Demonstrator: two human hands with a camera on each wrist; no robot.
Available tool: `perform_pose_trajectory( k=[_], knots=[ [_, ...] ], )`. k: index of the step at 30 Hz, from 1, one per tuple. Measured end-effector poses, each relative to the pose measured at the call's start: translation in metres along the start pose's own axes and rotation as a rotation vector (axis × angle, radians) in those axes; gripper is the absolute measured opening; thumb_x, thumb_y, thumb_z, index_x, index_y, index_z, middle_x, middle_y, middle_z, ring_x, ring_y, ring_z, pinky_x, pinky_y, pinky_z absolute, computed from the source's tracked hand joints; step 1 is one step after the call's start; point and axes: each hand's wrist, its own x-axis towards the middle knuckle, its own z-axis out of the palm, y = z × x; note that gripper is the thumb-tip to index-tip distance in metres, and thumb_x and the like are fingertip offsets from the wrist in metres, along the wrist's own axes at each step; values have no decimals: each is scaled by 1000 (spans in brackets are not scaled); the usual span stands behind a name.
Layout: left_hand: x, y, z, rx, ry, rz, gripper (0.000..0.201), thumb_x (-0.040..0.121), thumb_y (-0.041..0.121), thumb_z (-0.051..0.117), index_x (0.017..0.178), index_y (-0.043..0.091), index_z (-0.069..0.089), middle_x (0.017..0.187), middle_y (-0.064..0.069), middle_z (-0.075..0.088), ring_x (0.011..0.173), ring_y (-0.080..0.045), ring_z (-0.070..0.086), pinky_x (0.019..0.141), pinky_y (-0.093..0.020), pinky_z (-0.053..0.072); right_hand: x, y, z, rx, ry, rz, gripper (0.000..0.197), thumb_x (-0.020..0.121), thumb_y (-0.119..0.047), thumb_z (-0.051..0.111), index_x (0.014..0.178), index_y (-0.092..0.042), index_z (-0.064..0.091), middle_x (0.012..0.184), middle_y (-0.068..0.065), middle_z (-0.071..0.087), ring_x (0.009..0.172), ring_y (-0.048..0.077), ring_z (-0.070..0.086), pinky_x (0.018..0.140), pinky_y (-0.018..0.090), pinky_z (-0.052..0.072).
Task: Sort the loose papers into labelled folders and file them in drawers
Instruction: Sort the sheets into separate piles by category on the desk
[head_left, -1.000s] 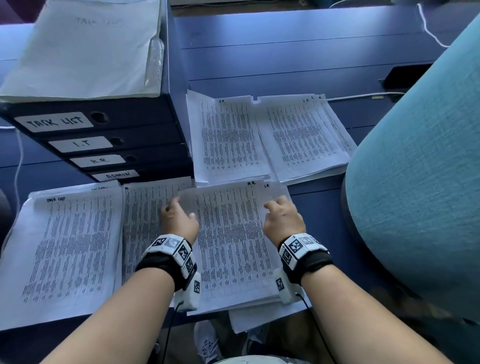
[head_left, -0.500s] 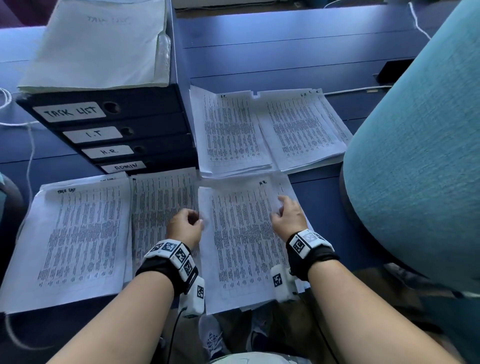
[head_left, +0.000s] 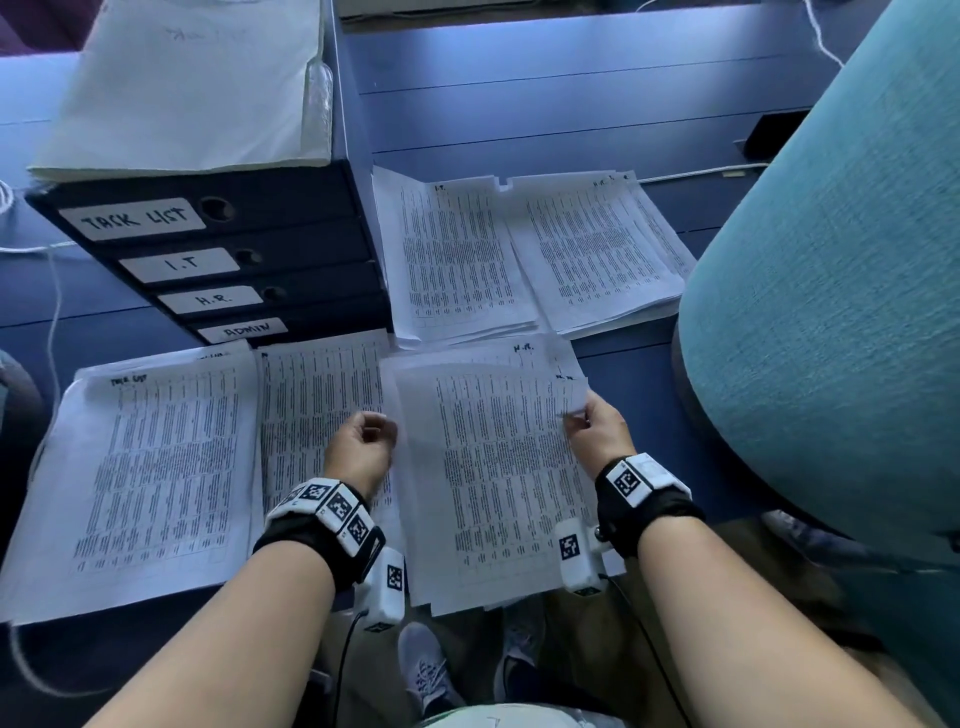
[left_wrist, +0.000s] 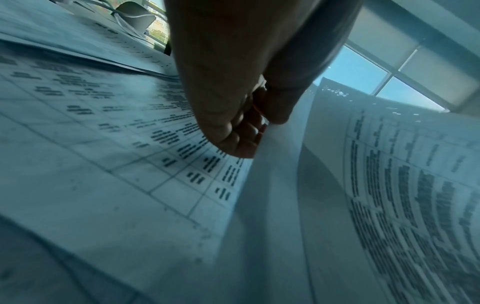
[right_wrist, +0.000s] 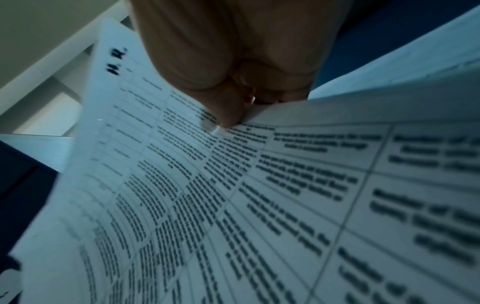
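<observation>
Head view evenly daylit, bluish cast, sharp. Wrist views dim, backlit by window (left_wrist: 363, 70); near print blurred, edges curved.

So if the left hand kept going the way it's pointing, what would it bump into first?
Probably the dark stacked drawer unit, just beyond the printed white sheets that the left hand sits over, though depth is hard to judge.

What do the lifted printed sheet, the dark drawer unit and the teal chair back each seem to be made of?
Lifted printed sheet: thin matte paper; it bends between both hands.
Dark drawer unit: probably smooth plastic or board; flat, finger holes.
Teal chair back: woven fabric; visible weave.
</observation>
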Motion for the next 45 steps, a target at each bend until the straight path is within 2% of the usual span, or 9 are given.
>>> perform_pose_trajectory(
  k=[4, 6, 10, 12, 16, 24, 30, 39, 45],
  knots=[
    [6, 0, -6, 5, 70, -10, 18, 94, 12, 58, 84, 27, 55, 93, -6, 65, 95, -33, 64, 89, -54, 53, -3, -4, -11, 89, -28, -1, 37, 86, 6, 48, 85, -26, 67, 85, -7, 67, 77, 8, 60, 65, 17, 48],
    [2, 6, -5, -54, 80, -3, 23, 94, 4, 56, 84, 25, 54, 89, -3, 62, 90, -28, 60, 90, -51, 52, -4, -7, -11, 76, -46, -27, 9, 91, -12, 57, 91, -16, 64, 90, 1, 67, 81, 16, 62, 73, 28, 52],
    [-5, 10, 4, -76, -21, 5, 23, 95, -4, 52, 87, 17, 56, 95, -13, 65, 88, -27, 60, 86, -54, 52, 1, -1, -6, 110, -72, -39, 25, 85, -30, 61, 95, -8, 57, 97, 15, 67, 88, 28, 65, 86, 51, 53],
    [-5, 6, 7, -12, -68, 22, 29, 92, -11, 47, 85, 15, 58, 96, -17, 66, 87, -29, 61, 80, -52, 54, -4, -9, -7, 179, -46, -50, 8, 88, -15, 61, 96, -14, 59, 96, 10, 69, 91, 24, 66, 87, 46, 54],
    [1, 2, 12, 161, 17, 67, 36, 89, -9, 43, 79, 21, 60, 83, -6, 62, 72, -22, 54, 66, -27, 44, -7, -9, -12, 244, -44, -67, 49, 90, 1, 54, 119, -36, 42, 89, -2, 65, 86, 12, 65, 70, 19, 51],
    [12, 5, 12, 138, -24, -37, 30, 84, 1, 67, 94, 29, 59, 98, -3, 66, 95, -28, 67, 87, -47, 56, -5, 3, -8, 171, -37, -35, 29, 87, 12, 50, 75, -11, 62, 102, 3, 61, 89, 16, 59, 62, 5, 45],
    [13, 2, 18, 188, -11, -52, 21, 77, 6, 74, 93, 19, 67, 89, -3, 72, 87, -27, 70, 81, -46, 59, -2, 4, -14, 242, -110, -17, 14, 89, -11, 63, 103, -11, 65, 103, 9, 70, 97, 23, 67, 87, 35, 54],
    [12, 3, 2, 244, 164, 81, 1, 87, 20, 72, 86, 19, 71, 84, -8, 74, 71, -27, 67, 70, -39, 58, 5, 0, -17, 239, -4, -69, 5, 90, -15, 64, 93, -19, 64, 106, 1, 60, 90, 14, 61, 73, 23, 49],
    [8, 7, 0, 89, 98, 120, 15, 89, 0, 64, 78, 9, 69, 84, -16, 71, 76, -24, 62, 76, -44, 56, 4, -7, -21, 331, -104, -91, 15, 91, -10, 62, 97, -24, 65, 100, -2, 70, 92, 13, 65, 78, 25, 53]
  ],
)
